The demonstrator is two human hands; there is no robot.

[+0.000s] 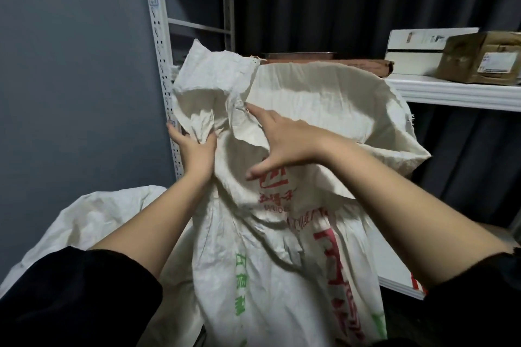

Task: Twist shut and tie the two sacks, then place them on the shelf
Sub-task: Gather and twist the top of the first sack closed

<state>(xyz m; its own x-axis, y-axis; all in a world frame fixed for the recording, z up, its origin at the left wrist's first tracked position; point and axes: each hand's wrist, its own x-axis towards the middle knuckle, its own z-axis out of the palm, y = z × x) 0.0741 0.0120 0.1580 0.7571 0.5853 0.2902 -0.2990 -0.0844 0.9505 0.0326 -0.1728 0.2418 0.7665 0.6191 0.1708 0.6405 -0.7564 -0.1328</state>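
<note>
A white woven sack [270,256] with red and green print stands upright in front of me, its wide mouth still gaping toward the shelf. My left hand [194,151] grips a bunched corner of the sack's top edge at the left. My right hand [284,139] lies spread on the sack's folded rim, fingers apart, pressing the cloth. A second white sack [93,220] slumps at the lower left, partly hidden by my left arm. The white shelf [456,91] runs behind the sack at the right.
On the shelf stand a taped cardboard box [479,58], a white box [414,48] and a brown roll [352,63]. A perforated white upright [160,65] rises at the left by a grey wall. A lower white board [394,270] juts out at the right.
</note>
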